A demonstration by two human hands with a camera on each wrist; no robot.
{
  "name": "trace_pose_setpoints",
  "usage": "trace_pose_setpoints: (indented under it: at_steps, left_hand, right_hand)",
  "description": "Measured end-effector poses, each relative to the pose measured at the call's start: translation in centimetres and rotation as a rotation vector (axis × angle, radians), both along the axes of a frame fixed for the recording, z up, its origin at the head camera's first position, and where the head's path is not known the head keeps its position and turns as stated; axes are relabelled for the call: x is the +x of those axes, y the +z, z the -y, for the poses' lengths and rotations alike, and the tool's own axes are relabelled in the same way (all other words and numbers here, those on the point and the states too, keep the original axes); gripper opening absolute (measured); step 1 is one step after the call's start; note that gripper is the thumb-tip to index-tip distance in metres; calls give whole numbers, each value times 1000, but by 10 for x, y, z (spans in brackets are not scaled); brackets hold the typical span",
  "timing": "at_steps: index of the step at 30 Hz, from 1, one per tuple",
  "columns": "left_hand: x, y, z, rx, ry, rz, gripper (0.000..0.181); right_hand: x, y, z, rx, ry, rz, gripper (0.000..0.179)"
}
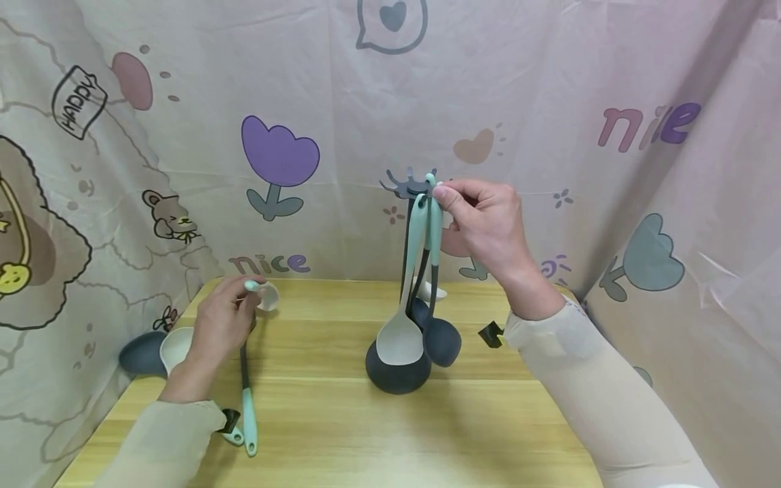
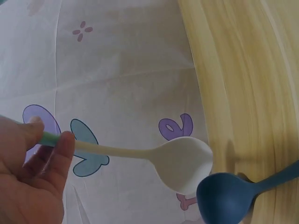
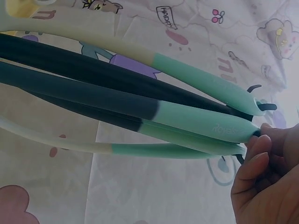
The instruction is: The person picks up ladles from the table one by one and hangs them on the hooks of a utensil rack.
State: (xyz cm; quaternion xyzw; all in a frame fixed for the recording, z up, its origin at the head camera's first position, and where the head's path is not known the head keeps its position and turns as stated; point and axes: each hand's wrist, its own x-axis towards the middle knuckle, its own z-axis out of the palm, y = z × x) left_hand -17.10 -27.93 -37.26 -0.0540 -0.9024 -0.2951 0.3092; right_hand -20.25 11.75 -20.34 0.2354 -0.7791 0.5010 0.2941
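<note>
My left hand holds a white spoon by its mint handle, its bowl pointing down and away from me. Under that bowl in the left wrist view, a dark spoon lies on the table, its mint handle toward me. With thumb and finger my right hand pinches the handle end of a dark ladle, right at a hook of the dark utensil stand. Beside it hang a white ladle and several other mint-handled utensils.
The stand's round dark base sits mid-table on the wooden table. At the left edge lie another dark utensil and a white one, partly behind my left arm. Printed cloth surrounds the table.
</note>
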Motion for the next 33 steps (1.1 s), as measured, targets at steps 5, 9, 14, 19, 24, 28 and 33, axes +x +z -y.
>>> trace_pose_setpoints:
  at_steps: [5,9,14,19,24,28,33]
  left_hand:
    - [-1,0,1,6,35,-73,21]
    - [-1,1,2,5,29,-122,23]
    - [-1,5,-1,11,9,-191,22]
    - [1,13,-11,46,-50,-274,16]
    - [6,26,-27,55,-94,-333,15]
    - [11,39,-44,66,-76,-342,10]
    - [20,60,-66,210,-120,-251,34]
  right_hand:
    - [0,-1,0,5,6,5,19]
    - [0,-1,0,1,7,1,19]
    - [0,0,-1,-5,4,1,19]
    - [0,1,-1,0,0,11,19]
    - [0,1,-2,-15,4,30,19]
    - [-1,2,-3,-35,12,51,20]
    - [0,2,-2,-48,-1,93,22]
